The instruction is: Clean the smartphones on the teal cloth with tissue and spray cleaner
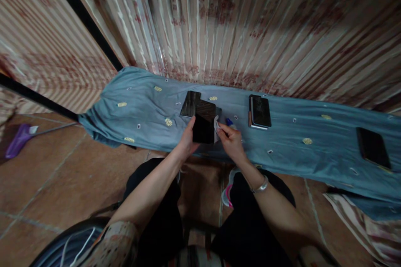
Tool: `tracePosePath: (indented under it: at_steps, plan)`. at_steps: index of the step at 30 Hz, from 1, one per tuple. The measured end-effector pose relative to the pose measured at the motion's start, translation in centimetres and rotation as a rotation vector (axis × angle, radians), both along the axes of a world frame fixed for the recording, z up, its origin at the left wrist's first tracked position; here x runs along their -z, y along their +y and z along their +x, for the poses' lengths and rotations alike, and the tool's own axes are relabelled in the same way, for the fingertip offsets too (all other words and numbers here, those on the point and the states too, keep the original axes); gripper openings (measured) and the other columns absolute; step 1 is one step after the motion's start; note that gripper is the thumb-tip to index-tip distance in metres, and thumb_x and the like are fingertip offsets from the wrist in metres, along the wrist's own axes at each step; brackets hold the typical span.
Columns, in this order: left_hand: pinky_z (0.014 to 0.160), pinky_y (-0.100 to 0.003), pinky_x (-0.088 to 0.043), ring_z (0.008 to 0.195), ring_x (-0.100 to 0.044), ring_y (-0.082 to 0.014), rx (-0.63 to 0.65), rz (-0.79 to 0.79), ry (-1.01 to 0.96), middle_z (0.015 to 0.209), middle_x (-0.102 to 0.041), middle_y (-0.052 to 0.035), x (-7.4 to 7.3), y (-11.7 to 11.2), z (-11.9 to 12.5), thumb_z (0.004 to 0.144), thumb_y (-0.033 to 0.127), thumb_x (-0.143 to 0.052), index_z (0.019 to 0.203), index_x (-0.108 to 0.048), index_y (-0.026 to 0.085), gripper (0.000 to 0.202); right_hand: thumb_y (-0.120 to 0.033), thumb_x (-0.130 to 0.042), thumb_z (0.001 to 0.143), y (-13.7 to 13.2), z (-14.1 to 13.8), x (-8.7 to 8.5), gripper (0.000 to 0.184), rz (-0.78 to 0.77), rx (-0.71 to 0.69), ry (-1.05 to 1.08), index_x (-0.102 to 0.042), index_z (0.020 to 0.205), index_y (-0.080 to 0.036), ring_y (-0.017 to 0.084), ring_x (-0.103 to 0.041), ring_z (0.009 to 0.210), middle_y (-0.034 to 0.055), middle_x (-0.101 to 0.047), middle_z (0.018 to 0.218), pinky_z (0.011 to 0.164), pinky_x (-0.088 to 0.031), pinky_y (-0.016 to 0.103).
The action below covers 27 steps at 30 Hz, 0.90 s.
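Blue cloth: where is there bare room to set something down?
Two patches: left, between the black poles and the leftmost dark device; right, between the stacked devices and the far-right device. Crowded: the middle, where the left hand, right hand, held device and blue object cluster.

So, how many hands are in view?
2: the left hand holds a dark, flat device by its left side; the right hand pinches a pale, cloth-like piece at its right edge.

A black rectangular device (pixel 204 130) is above the blue patterned cloth (pixel 148 114), between a glossy rectangular phone (pixel 189 103) left and two stacked black phones (pixel 261 111) right.
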<state>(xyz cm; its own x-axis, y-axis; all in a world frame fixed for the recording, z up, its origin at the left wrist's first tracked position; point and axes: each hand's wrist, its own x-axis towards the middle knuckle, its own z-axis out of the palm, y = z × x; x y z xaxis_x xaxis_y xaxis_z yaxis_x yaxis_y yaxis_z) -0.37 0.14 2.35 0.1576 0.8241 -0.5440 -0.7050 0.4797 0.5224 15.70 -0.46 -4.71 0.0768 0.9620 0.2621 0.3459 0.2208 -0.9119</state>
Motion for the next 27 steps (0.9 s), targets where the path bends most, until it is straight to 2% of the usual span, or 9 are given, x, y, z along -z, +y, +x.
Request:
tracePosePath:
  at_steps: [4, 9, 14, 17, 19, 22, 27]
  plan:
    - [0.120, -0.044, -0.050, 0.130, -0.073, -0.0320, -0.051, 0.000, 0.006, 0.122, -0.083, -0.0134, -0.2, 0.5, -0.5, 0.108, 0.041, -0.048, 0.140, -0.070, 0.015, 0.048, -0.044, -0.065, 0.095, -1.3, -1.0, -0.4, 0.036, 0.007, -0.058, 0.039, -0.087, 0.116, -0.024, 0.032, -0.082, 0.107, 0.0059, -0.086, 0.116, 0.098, -0.066, 0.047]
    - [0.110, -0.049, -0.059, 0.120, -0.077, -0.0341, -0.043, 0.002, -0.087, 0.114, -0.084, -0.0151, -0.4, 1.2, -1.1, 0.109, 0.046, -0.039, 0.142, -0.069, 0.013, 0.056, -0.043, -0.065, 0.095, -2.8, -1.8, -0.7, 0.038, -0.047, -0.116, 0.062, -0.085, 0.121, -0.024, 0.030, -0.083, 0.105, 0.0056, -0.086, 0.116, 0.095, -0.066, 0.043]
    - [0.105, -0.048, -0.062, 0.112, -0.081, -0.0305, -0.065, -0.009, -0.140, 0.108, -0.085, -0.0145, -0.2, 1.7, -1.7, 0.111, 0.048, -0.036, 0.142, -0.068, 0.012, 0.057, -0.037, -0.058, 0.097, -3.2, -1.6, -0.8, 0.040, -0.089, -0.180, 0.099, -0.085, 0.123, -0.026, 0.028, -0.080, 0.115, 0.0031, -0.085, 0.121, 0.106, -0.063, 0.045]
    - [0.104, -0.048, -0.063, 0.107, -0.082, -0.0300, -0.070, -0.019, -0.136, 0.102, -0.085, -0.0149, -0.1, 1.9, -1.7, 0.111, 0.046, -0.036, 0.141, -0.067, 0.009, 0.056, -0.032, -0.058, 0.096, -3.0, -1.1, -0.7, 0.040, -0.087, -0.218, 0.064, -0.084, 0.126, -0.025, 0.026, -0.082, 0.103, 0.0022, -0.087, 0.115, 0.097, -0.066, 0.042]
    - [0.102, -0.050, -0.064, 0.104, -0.082, -0.0309, -0.057, -0.016, -0.130, 0.102, -0.085, -0.0160, -0.1, 2.0, -1.7, 0.111, 0.045, -0.040, 0.141, -0.067, 0.008, 0.055, -0.031, -0.062, 0.095, -2.8, -0.9, -0.5, 0.038, -0.059, -0.213, 0.029, -0.084, 0.125, -0.025, 0.025, -0.083, 0.095, 0.0027, -0.087, 0.112, 0.091, -0.068, 0.041]
    - [0.098, -0.052, -0.065, 0.101, -0.083, -0.0321, -0.028, 0.003, -0.125, 0.105, -0.085, -0.0162, 0.1, 2.2, -1.7, 0.109, 0.043, -0.048, 0.139, -0.068, 0.010, 0.049, -0.030, -0.065, 0.095, -2.6, -0.7, -0.3, 0.033, 0.014, -0.185, -0.045, -0.085, 0.121, -0.026, 0.025, -0.083, 0.098, 0.0039, -0.087, 0.114, 0.093, -0.067, 0.041]
    - [0.092, -0.043, -0.067, 0.090, -0.084, -0.0277, -0.026, 0.019, -0.073, 0.090, -0.084, -0.0111, 0.5, 2.3, -1.7, 0.109, 0.039, -0.052, 0.128, -0.073, 0.012, 0.040, -0.024, -0.065, 0.097, -2.5, -0.6, -0.1, 0.029, 0.169, -0.157, -0.257, -0.083, 0.119, -0.027, 0.026, -0.080, 0.108, 0.0062, -0.086, 0.116, 0.098, -0.065, 0.042]
